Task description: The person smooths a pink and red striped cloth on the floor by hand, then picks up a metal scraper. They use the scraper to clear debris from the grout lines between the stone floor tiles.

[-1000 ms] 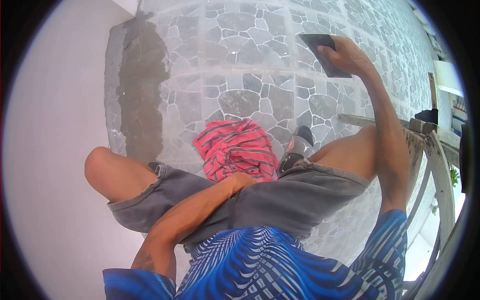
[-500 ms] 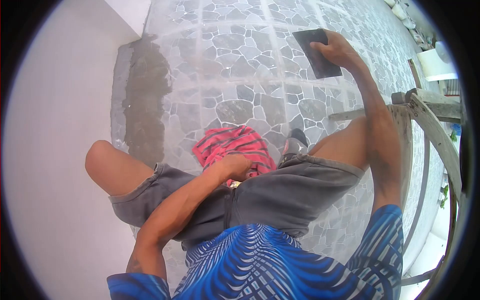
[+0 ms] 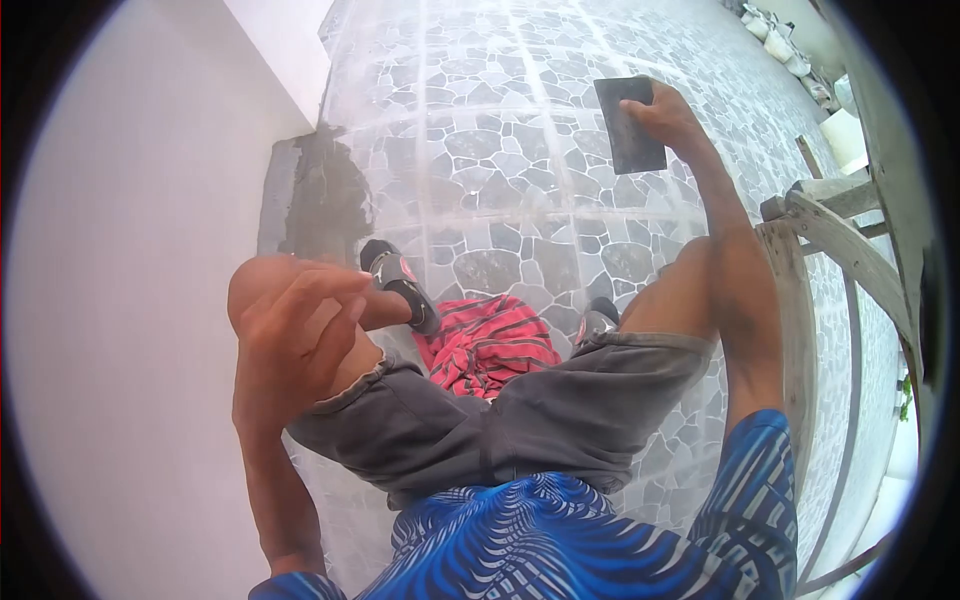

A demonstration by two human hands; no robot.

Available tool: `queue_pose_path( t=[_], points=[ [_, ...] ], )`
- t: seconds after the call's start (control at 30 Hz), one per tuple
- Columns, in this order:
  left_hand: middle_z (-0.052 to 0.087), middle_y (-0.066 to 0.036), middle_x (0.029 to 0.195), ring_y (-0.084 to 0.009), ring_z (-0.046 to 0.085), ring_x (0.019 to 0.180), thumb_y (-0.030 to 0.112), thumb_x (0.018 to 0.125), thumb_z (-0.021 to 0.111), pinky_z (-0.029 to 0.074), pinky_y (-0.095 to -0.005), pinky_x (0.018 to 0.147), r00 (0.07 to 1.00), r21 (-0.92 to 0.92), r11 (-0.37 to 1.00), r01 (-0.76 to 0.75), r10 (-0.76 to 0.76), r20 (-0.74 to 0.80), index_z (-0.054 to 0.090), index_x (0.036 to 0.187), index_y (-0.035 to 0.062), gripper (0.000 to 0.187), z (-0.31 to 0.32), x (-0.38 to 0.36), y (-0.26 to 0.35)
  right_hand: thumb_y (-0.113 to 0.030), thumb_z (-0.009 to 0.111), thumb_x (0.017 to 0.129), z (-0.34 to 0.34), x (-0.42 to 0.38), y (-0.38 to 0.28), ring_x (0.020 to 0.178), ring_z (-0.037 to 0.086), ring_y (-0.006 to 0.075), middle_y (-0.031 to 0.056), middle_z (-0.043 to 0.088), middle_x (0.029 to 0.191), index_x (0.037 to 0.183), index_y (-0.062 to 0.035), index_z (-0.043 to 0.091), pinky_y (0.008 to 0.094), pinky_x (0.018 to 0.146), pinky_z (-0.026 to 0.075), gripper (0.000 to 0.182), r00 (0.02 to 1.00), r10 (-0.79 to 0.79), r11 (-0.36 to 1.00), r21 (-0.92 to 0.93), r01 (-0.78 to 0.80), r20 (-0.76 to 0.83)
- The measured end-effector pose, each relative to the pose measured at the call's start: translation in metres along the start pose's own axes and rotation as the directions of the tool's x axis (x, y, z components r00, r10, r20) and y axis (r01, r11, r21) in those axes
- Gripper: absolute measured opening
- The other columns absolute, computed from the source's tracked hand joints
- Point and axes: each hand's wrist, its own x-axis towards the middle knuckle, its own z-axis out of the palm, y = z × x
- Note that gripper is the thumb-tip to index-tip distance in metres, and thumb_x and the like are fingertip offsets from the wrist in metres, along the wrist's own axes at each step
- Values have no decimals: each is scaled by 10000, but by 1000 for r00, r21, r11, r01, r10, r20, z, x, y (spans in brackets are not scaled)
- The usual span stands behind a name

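Note:
My right hand point(image 3: 665, 115) grips one edge of a dark, flat rectangular plate point(image 3: 632, 135), with the thumb lying across its face. Hand and plate are out over the stone-patterned floor, at the upper right. My left hand point(image 3: 300, 330) is raised in front of my left knee, slightly blurred. Its fingers are loosely bent, with the thumb apart from them and nothing visible in between. Between my feet lies a bunched pink cloth with dark stripes point(image 3: 490, 340), touched by neither hand. A dark wet-looking patch point(image 3: 325, 195) runs along the base of the wall.
A white wall point(image 3: 140, 300) rises close on my left, with a projecting corner point(image 3: 300, 90) ahead. Wooden beams of a frame point(image 3: 850, 250) stand close to my right arm. Pale sacks point(image 3: 780, 45) sit at the far upper right. The floor point(image 3: 490, 150) has a stone pattern.
My left hand has left the pink cloth and moved up and left to my knee. My left foot now shows beside the cloth. The right hand still holds the plate, now turned more upright.

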Motion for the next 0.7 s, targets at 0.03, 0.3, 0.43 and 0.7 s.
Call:
queue_pose_path(
  t=[0.03, 0.3, 0.43, 0.7],
  points=[
    [750, -142, 1045, -263, 733, 1002, 12, 944, 690, 563, -353, 868, 997, 32, 999, -13, 15, -79, 721, 1096, 43, 159, -9, -4, -7, -260, 685, 918, -8, -3, -6, 971, 711, 222, 129, 757, 1072, 1244, 10, 691, 368, 867, 558, 423, 999, 29, 999, 41, -28, -22],
    [734, -100, 1162, -209, 680, 1124, 113, 1086, 566, 545, -351, 972, 897, -330, 922, 204, -311, -316, 717, 1069, 10, 184, -4, -7, -96, -232, 742, 975, -86, -26, -6, 814, 716, 116, 52, 761, 961, 1185, -3, 712, 282, 745, 571, 312, 992, 113, 968, 231, -97, -59],
    [715, -128, 1165, -234, 681, 1098, 273, 1126, 455, 561, -360, 943, 796, -755, 625, 198, -552, -248, 700, 1090, -8, 375, 21, -2, -142, -211, 744, 967, -65, -44, 50, 809, 708, 115, 53, 757, 967, 1156, -4, 723, 280, 737, 559, 281, 961, 277, 911, 316, -264, 4],
    [718, -101, 1124, -213, 669, 1105, 221, 1067, 544, 518, -362, 989, 576, -585, 194, 788, -568, 588, 704, 1104, 9, 268, 85, -2, -173, -220, 746, 905, 123, -56, 192, 976, 682, 208, 123, 753, 1075, 1238, 53, 700, 367, 878, 530, 433, 820, 521, 788, 234, -569, 238]
  ],
)
